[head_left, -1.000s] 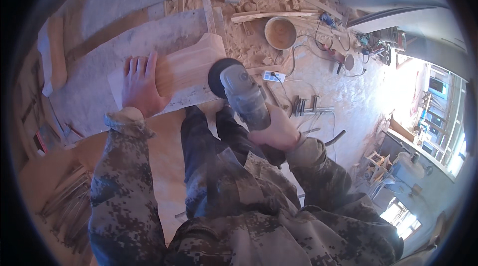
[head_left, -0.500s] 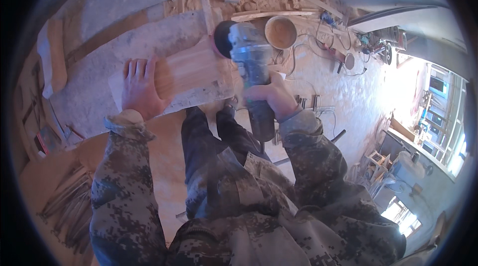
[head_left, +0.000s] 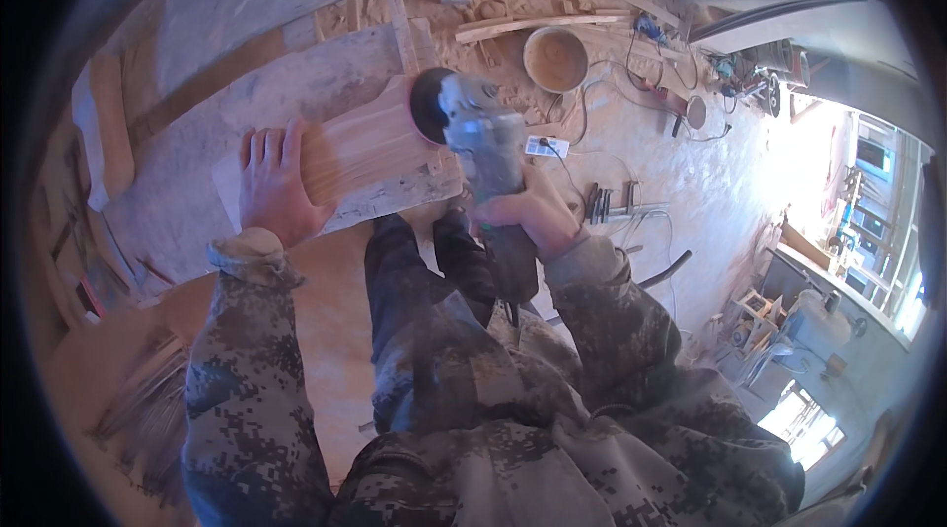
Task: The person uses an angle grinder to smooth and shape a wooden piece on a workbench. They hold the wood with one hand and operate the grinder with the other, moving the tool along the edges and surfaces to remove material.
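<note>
My right hand (head_left: 541, 214) is wrapped round the body of an angle grinder (head_left: 485, 157), whose cord trails down from its rear end. The grinder's dark round disc (head_left: 431, 106) meets the right end of a pale wooden board (head_left: 370, 157). My left hand (head_left: 279, 187) lies on the board's left part, fingers stretched out and thumb spread toward the near edge. Beneath the board is a worn, greyish work surface (head_left: 178, 196). The disc's underside and its exact contact with the wood are hidden.
A round bucket (head_left: 555, 60) stands beyond the grinder, near wooden strips (head_left: 538, 26) and scattered offcuts. Cords and another power tool (head_left: 681, 105) lie on the floor to the right. Several dark-handled tools (head_left: 610, 201) lie nearer. A curved wooden piece (head_left: 107, 132) stands far left.
The grinder and my right hand have shifted slightly left, bringing the disc over the board's right end. A white card on the floor shows more fully. My left hand stays on the board.
</note>
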A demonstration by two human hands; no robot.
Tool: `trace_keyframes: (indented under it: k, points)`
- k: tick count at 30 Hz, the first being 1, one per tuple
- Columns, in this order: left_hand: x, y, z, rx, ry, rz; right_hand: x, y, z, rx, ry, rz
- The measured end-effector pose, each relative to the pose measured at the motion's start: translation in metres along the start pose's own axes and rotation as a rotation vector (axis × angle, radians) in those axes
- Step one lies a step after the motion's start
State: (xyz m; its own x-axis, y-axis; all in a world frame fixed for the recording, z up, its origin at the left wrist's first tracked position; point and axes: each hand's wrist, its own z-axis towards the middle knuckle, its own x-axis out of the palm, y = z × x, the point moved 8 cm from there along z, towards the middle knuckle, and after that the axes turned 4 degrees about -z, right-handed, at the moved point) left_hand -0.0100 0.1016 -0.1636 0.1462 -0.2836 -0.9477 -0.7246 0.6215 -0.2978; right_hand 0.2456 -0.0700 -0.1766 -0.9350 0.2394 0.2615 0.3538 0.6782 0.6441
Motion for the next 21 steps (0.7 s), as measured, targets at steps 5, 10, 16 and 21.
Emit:
trace_keyframes:
  k: [5,10,16,21]
  points:
    - [0.002,0.001,-0.002,-0.006,0.007,0.000,0.001,0.001,0.003,0.030,0.038,-0.022]
    - [0.003,0.002,-0.002,0.006,-0.017,0.006,-0.011,-0.022,-0.015,0.047,0.013,0.291]
    - [0.003,0.002,-0.004,0.019,-0.011,0.023,-0.001,-0.002,0.018,-0.002,0.101,0.075]
    - [0.004,0.002,-0.003,0.002,-0.001,0.007,-0.007,-0.028,-0.016,0.041,0.095,0.182]
